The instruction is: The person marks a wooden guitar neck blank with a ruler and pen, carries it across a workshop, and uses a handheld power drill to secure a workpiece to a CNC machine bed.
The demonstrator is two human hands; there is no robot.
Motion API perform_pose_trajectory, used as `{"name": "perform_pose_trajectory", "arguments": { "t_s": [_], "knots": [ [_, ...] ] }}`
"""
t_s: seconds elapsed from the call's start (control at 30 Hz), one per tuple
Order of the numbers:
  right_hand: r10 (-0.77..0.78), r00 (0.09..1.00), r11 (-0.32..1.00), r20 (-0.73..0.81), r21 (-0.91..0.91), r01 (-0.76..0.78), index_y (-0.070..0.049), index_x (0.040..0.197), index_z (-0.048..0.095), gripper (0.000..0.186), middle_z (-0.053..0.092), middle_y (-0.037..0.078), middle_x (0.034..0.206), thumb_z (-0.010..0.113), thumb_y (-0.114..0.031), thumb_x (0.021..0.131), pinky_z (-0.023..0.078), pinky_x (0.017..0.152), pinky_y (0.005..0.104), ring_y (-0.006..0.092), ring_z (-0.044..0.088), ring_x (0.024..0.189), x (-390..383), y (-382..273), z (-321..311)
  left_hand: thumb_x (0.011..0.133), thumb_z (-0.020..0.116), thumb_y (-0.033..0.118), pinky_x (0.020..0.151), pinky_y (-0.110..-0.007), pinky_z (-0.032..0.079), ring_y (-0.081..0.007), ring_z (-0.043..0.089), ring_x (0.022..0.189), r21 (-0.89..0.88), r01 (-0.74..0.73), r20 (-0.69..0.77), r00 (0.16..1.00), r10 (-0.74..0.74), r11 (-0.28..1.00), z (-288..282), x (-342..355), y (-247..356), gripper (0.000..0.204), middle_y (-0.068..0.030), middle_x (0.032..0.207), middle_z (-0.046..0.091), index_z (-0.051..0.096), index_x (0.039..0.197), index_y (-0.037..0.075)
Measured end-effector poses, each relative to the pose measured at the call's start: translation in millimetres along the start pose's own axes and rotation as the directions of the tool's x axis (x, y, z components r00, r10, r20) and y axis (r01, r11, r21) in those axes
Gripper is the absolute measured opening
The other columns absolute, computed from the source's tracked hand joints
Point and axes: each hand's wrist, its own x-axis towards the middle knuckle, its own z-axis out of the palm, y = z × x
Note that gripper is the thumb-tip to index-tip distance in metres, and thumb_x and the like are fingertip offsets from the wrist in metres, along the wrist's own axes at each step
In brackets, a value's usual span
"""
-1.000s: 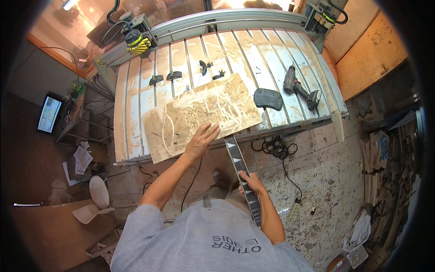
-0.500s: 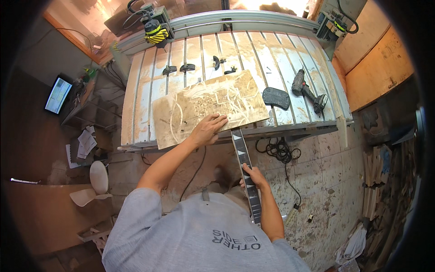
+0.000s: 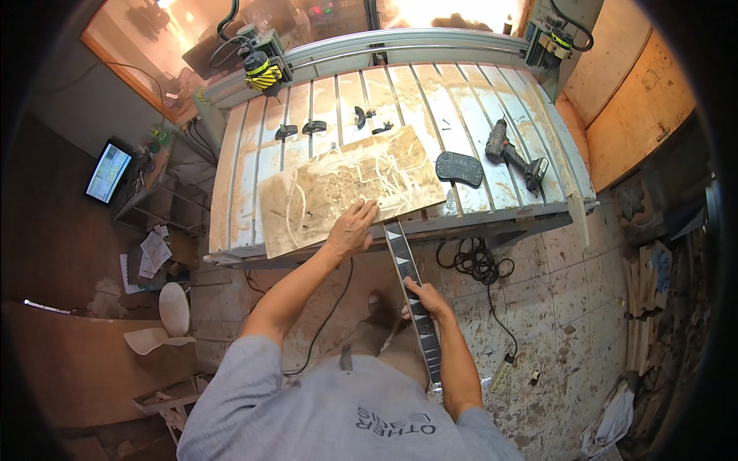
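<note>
My left hand [image 3: 353,229] lies flat over the near edge of a worn, grooved wooden board [image 3: 323,188], its fingers stretched out and close together. In my right hand [image 3: 430,300] is a guitar neck [image 3: 403,261] with a dark fretboard and pale triangular inlays; the thumb is on top and the fingers wrap around its side. The neck slants from the board's near edge down toward my waist. Its far end meets the edge of the board just right of my left hand; whether it passes underneath is hard to see.
The board rests on a dusty slotted machine bed [image 3: 254,169] under a gantry rail [image 3: 423,38]. Black clamps [image 3: 314,127], a small keypad [image 3: 459,169] and a cordless drill [image 3: 511,154] are on it. A coiled cable [image 3: 473,257] lies on the floor.
The whole view has shifted slightly, with more of my legs showing. Both hands, the neck and the board keep nearly the same places relative to each other.
</note>
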Motion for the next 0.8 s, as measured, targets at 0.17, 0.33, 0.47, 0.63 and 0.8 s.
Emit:
{"name": "perform_pose_trajectory", "arguments": {
  "t_s": [0.17, 0.33, 0.47, 0.63, 0.8],
  "knots": [
    [0.015, 1.0, 1.0, 0.011, 0.002, -0.015, 0.005, 0.088, 0.062, 0.071, 0.071, 0.02, 0.072, 0.061, -0.066, 0.095, 0.061, 0.052, 0.038, 0.0288, 0.073, 0.059, -0.5, 2.0, 0.8, 0.074, 0.072, 0.018, 0.112, -0.042, 0.044, -0.0376, 0.051, 0.129, -0.308, 0.143, -0.125, 0.974, -0.189, 0.941, 12.6, -0.1, 6.0, 0.069, -0.0126, 0.151, 0.051, 0.054, 0.139, 0.001],
    [0.065, 0.998, 0.998, -0.018, -0.003, -0.065, 0.006, 0.089, 0.062, 0.073, 0.07, 0.021, 0.072, 0.062, -0.067, 0.093, 0.061, 0.052, 0.0375, 0.0289, 0.073, 0.059, 5.6, 5.2, -3.0, 0.069, 0.068, 0.016, 0.111, -0.043, 0.044, -0.0373, 0.053, 0.121, -0.351, 0.067, -0.151, 0.98, -0.127, 0.934, 15.0, 4.0, -3.2, 0.07, -0.0121, 0.146, 0.056, 0.057, 0.137, 0.001],
    [0.033, 0.999, 0.999, -0.007, -0.011, -0.033, 0.005, 0.09, 0.062, 0.071, 0.069, 0.021, 0.072, 0.064, -0.066, 0.093, 0.06, 0.052, 0.0379, 0.0309, 0.073, 0.059, 8.9, 14.1, -2.4, 0.068, 0.067, 0.014, 0.11, -0.042, 0.045, -0.0356, 0.052, 0.122, -0.369, 0.027, -0.199, 0.974, -0.108, 0.929, 22.0, -2.8, -15.3, 0.069, -0.0098, 0.146, 0.057, 0.059, 0.135, 0.001],
    [0.044, 0.999, 0.999, -0.008, 0.021, -0.043, 0.003, 0.087, 0.062, 0.07, 0.069, 0.021, 0.071, 0.064, -0.067, 0.092, 0.061, 0.054, 0.0394, 0.0308, 0.073, 0.059, 10.3, 15.8, -8.7, 0.074, 0.054, 0.001, 0.108, -0.039, 0.041, -0.0328, 0.054, 0.116, -0.462, 0.013, -0.154, 0.984, -0.095, 0.887, 22.8, 10.3, -20.7, 0.056, -0.0082, 0.14, 0.061, 0.065, 0.129, 0.001],
    [0.014, 1.0, 0.999, 0.01, 0.031, -0.014, 0.003, 0.088, 0.062, 0.07, 0.069, 0.021, 0.074, 0.063, -0.067, 0.093, 0.063, 0.057, 0.0407, 0.0305, 0.073, 0.061, 9.3, 14.6, -3.4, 0.087, 0.042, 0.0, 0.106, -0.039, 0.041, -0.0326, 0.055, 0.103, -0.379, 0.033, -0.053, 0.997, -0.057, 0.925, 11.4, 17.1, -25.0, 0.039, -0.0044, 0.124, 0.066, 0.068, 0.117, 0.004]
  ]
}}
